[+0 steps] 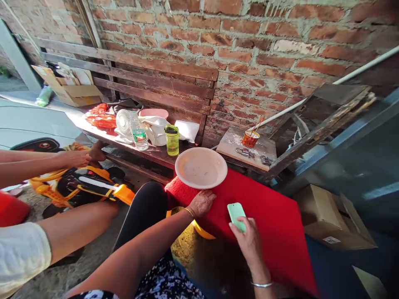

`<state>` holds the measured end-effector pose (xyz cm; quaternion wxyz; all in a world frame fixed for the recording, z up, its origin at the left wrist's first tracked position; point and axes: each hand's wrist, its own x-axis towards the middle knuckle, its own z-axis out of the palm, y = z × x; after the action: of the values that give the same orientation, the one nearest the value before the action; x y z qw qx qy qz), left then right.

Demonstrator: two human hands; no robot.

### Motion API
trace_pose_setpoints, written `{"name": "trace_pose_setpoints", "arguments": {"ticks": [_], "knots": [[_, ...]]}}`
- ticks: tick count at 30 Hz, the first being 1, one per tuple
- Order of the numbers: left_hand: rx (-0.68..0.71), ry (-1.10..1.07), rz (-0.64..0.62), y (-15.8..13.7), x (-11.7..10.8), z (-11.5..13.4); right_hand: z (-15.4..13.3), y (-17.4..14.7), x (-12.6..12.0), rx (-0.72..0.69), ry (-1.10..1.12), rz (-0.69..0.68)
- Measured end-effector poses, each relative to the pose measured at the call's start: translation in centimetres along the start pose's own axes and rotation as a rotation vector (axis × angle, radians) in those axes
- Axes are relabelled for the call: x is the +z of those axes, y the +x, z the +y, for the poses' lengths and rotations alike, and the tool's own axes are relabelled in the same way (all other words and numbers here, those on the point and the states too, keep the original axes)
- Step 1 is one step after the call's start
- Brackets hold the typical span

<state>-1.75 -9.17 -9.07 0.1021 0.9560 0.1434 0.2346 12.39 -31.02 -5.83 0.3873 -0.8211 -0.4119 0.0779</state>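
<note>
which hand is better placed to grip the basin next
Probably the left hand: it lies beside the basin, while the right hand is farther off, holding a mint-green object.

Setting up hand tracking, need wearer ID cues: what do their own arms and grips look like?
Left grip: ungloved, thin gold-toned bracelet at the wrist. Right grip: ungloved, silver-toned bangle at the wrist. Both forearms bare. Dark fabric with a white pattern, likely sleeve, shows at the left arm's upper end.
</note>
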Motion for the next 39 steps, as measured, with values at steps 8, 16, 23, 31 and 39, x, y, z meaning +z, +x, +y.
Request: {"name": "trace_pose_setpoints", "arguments": {"ticks": [8,16,23,31,39], "knots": [[-0.056,-0.012,-0.03,-0.2,-0.3,-0.3,5.5,-0.3,-4.9,0.238,-0.256,0.095],[-0.071,-0.009,-0.041,0.0,-0.1,-0.7,10.9,-3.4,-14.9,0.776,-0.436,0.238],[-0.083,-0.015,-0.039,-0.1,-0.2,-0.9,3.0,-2.2,-4.3,0.11,-0.111,0.057],[-0.083,-0.013,-0.038,0.0,-0.2,-1.3,4.3,-2.8,-5.6,0.143,-0.234,0.002],[-0.099,-0.012,-0.047,0.0,-0.5,-1.1,12.9,-6.8,-17.2,0.797,-0.488,0.228]]}}
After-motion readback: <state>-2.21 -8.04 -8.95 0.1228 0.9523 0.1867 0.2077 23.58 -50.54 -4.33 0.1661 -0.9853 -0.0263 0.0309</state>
